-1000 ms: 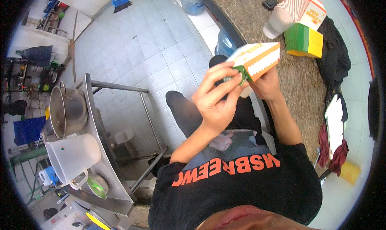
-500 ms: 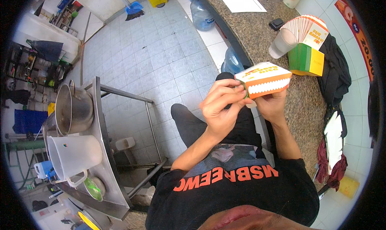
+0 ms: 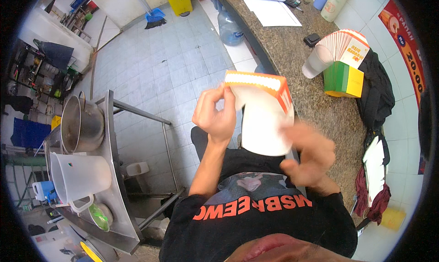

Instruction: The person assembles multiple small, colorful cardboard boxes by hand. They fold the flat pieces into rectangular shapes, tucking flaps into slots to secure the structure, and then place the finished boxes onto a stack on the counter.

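In front of me is an orange-and-white paper food carton, partly unfolded, its plain white inside hanging down toward my lap. My left hand pinches the carton's upper left edge between thumb and fingers. Smeared by motion, my right hand is at the right edge of the white panel; whether it grips the card cannot be made out. On the counter to the right, a fanned stack of orange-and-white cartons stands behind green-and-yellow cartons. A translucent plastic cup leans against the fanned stack.
The granite counter runs along my right, with papers at its far end. A black bag lies by the wall. To my left, a steel table holds a metal pot and a translucent pitcher. A water jug stands beside the counter.
The carton has swung down and leftward, and its white inside now faces me. My left hand has shifted left with it. My right hand has come out from beneath and dropped lower.
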Demonstrator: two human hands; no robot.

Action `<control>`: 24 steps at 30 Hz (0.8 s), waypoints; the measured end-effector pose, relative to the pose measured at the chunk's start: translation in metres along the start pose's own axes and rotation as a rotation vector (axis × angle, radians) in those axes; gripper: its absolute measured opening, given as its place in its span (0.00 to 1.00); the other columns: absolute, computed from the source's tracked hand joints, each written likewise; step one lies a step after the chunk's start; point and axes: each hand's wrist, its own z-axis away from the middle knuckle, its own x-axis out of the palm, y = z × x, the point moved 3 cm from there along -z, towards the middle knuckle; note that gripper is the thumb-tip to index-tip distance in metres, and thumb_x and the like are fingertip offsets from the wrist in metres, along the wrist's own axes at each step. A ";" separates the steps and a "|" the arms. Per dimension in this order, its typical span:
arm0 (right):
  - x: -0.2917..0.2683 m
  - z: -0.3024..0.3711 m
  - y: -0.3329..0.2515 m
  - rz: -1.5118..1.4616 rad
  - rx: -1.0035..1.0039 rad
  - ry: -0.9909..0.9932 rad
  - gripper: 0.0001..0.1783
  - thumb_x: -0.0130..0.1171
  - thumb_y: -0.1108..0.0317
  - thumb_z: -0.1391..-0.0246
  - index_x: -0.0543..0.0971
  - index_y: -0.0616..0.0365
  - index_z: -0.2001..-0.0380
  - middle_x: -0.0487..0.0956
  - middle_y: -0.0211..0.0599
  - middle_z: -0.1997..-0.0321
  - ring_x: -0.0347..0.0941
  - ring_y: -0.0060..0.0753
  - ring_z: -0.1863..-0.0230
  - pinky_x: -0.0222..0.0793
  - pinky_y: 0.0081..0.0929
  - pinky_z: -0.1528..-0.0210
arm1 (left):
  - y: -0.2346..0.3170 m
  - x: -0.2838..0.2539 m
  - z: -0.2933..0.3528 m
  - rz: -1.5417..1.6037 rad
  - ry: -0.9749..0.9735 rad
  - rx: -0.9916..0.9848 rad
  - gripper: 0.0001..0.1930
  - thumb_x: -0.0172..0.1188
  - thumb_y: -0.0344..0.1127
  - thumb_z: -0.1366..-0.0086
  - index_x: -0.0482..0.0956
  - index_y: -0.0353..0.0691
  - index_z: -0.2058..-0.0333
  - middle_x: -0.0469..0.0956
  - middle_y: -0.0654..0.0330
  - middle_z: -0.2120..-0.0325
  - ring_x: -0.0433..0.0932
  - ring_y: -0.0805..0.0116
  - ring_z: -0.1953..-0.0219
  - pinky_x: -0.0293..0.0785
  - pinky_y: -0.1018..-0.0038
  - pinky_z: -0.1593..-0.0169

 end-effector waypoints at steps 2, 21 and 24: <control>-0.005 -0.015 0.015 0.292 -0.057 0.349 0.37 0.68 0.50 0.42 0.73 0.65 0.39 0.76 0.53 0.39 0.77 0.47 0.42 0.71 0.37 0.39 | 0.013 -0.003 0.003 0.136 -0.051 -0.025 0.06 0.69 0.17 0.45 0.81 0.32 0.73 0.82 0.53 0.74 0.82 0.63 0.72 0.76 0.70 0.68; 0.039 0.013 0.082 -0.268 0.292 0.257 0.18 0.57 0.59 0.30 0.82 0.65 0.65 0.75 0.31 0.78 0.70 0.23 0.77 0.65 0.23 0.72 | 0.019 0.001 0.044 0.578 -0.346 -0.298 0.19 0.61 0.46 0.27 0.76 0.32 0.65 0.75 0.64 0.71 0.71 0.77 0.68 0.66 0.80 0.64; 0.044 0.019 0.090 -0.311 0.320 0.278 0.20 0.56 0.57 0.29 0.80 0.64 0.70 0.74 0.28 0.82 0.68 0.19 0.79 0.64 0.24 0.74 | 0.019 0.001 0.044 0.522 -0.353 -0.333 0.16 0.65 0.41 0.29 0.76 0.31 0.68 0.75 0.66 0.74 0.70 0.78 0.72 0.65 0.79 0.68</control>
